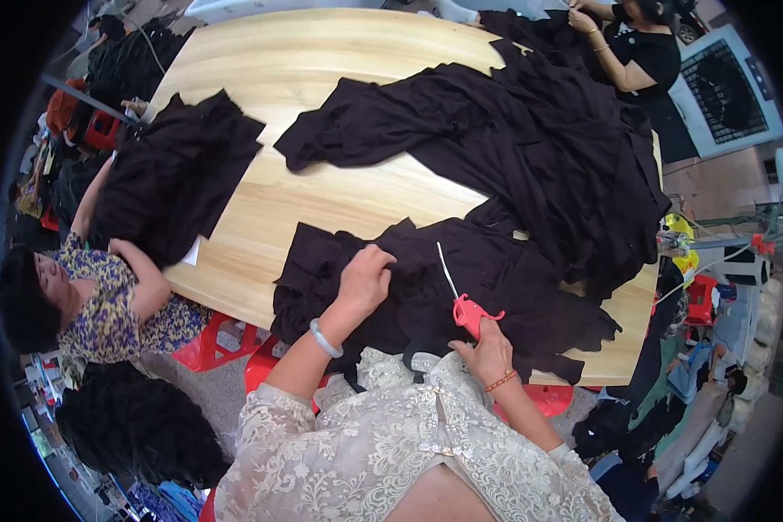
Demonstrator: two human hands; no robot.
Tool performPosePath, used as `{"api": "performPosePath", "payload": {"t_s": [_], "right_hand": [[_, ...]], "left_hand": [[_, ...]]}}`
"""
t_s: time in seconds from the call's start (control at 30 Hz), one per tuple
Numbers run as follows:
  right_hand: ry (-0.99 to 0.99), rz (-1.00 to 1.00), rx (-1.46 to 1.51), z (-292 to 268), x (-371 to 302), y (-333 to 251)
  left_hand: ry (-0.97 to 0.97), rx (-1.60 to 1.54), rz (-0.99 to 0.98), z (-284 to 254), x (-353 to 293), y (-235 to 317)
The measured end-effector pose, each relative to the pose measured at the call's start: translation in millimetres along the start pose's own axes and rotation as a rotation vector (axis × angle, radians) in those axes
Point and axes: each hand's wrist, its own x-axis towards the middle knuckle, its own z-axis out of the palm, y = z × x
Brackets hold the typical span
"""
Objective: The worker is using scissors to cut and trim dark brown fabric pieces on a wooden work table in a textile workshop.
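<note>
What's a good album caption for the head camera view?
Right hand holding a red nozzle tool, left hand over dark cloth on a wood-grain table.

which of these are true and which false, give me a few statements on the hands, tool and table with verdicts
1. The right hand holds a red tool. True.
2. The left hand holds another tool. False: no tool shows in it; it is over dark cloth.
3. The tabletop has a light wood look. True.
4. The tool's thin nozzle points at the wearer's body. False: it points away, over the cloth.
</note>
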Motion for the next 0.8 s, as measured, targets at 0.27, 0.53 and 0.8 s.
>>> {"api": "performPosePath", "payload": {"t_s": [0.27, 0.53, 0.8], "right_hand": [[0.149, 0.074, -0.052, 9.5, -22.6, 11.6], [0.243, -0.124, -0.048, -16.5, -7.1, 31.9], [-0.010, 0.052, -0.301, -93.2, 11.7, 57.3]], "left_hand": [[0.533, -0.052, 0.066, -98.4, 13.1, 7.8], [0.350, 0.233, 0.010, -87.2, -42.2, -41.9], [-0.169, 0.613, -0.029, -68.5, -96.0, -37.8]]}}
